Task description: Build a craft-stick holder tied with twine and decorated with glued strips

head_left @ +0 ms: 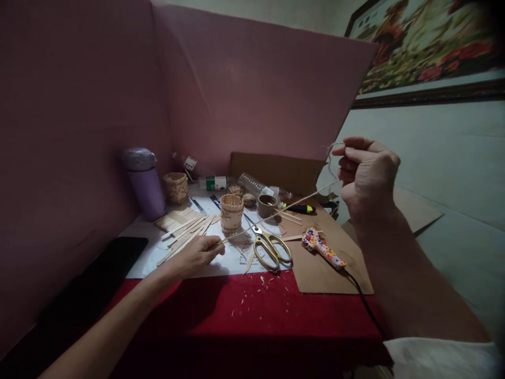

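A length of jute twine stretches taut between my two hands. My right hand is raised at the right, fingers pinched shut on the twine's upper end, which curls above the thumb. My left hand rests low on the white sheet, closed on the twine's lower end. Just behind the left hand stands a small cup built of craft sticks. Loose craft sticks lie to its left.
Gold-handled scissors and a patterned glue gun with a black cord lie on brown card. A purple flask, a woven basket, a small brown pot, a yellow-black cutter and a black phone surround them. Pink boards wall the back.
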Demonstrator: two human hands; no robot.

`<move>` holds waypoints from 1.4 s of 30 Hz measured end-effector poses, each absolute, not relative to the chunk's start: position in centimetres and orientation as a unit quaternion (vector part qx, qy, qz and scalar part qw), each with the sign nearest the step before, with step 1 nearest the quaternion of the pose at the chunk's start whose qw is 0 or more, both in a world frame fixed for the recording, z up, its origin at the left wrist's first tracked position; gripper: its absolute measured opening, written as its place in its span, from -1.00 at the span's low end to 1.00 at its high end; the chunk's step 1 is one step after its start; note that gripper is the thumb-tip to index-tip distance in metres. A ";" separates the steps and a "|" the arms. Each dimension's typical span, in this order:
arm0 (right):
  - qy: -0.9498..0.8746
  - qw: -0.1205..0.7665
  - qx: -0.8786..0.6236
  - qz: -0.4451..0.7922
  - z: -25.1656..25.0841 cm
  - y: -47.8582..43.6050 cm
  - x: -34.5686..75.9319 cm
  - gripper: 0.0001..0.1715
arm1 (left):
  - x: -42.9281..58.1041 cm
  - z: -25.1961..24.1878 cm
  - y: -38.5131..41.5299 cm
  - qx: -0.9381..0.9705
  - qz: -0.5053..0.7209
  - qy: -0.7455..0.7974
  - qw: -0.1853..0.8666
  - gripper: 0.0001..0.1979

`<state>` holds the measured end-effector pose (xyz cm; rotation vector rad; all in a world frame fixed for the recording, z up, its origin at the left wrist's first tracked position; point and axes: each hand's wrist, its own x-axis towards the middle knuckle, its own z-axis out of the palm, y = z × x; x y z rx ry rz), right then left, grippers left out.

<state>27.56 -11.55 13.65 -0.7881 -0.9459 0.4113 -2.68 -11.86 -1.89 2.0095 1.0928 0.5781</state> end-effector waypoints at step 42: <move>-0.563 0.445 -0.319 0.620 0.9 -11.7 18.5 -0.65 | 1.6 4.8 -9.0 0.530 0.578 0.228 0.577 -0.81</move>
